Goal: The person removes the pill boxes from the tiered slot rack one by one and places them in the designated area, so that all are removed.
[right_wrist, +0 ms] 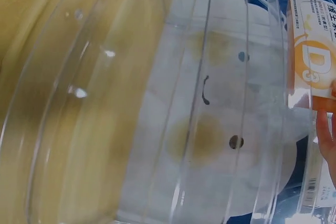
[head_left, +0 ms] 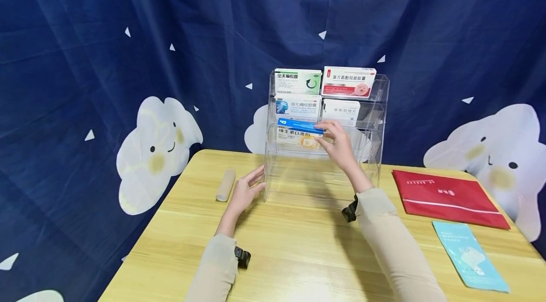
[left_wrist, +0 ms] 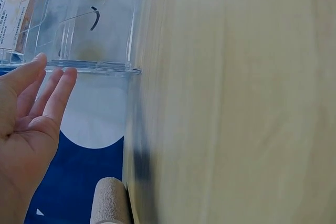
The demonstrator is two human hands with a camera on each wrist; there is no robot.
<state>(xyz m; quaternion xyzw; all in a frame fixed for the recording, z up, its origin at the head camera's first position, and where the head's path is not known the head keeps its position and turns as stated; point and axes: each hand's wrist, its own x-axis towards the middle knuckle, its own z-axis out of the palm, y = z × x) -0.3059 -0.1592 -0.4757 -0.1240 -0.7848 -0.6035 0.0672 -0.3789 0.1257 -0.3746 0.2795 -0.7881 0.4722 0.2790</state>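
A clear tiered acrylic rack (head_left: 294, 176) stands on the table, holding medicine boxes in its upper tiers. My right hand (head_left: 339, 143) pinches the right end of a vitamin D drops box (head_left: 294, 137), which has a blue top and an orange D3 mark and sits at the left of the third tier. In the right wrist view, fingertips touch the edge of this box (right_wrist: 312, 51). My left hand (head_left: 245, 193) has its fingers extended against the rack's left side edge. In the left wrist view, those fingertips (left_wrist: 68, 77) meet the clear side panel.
Above are a green-white box (head_left: 297, 82), a red-white box (head_left: 349, 82), a blue-white box (head_left: 297, 105) and a plain white box (head_left: 341, 111). A beige roll (head_left: 226, 184) lies left; a red folder (head_left: 448, 197) and a teal packet (head_left: 469, 254) lie right. A curtain hangs behind.
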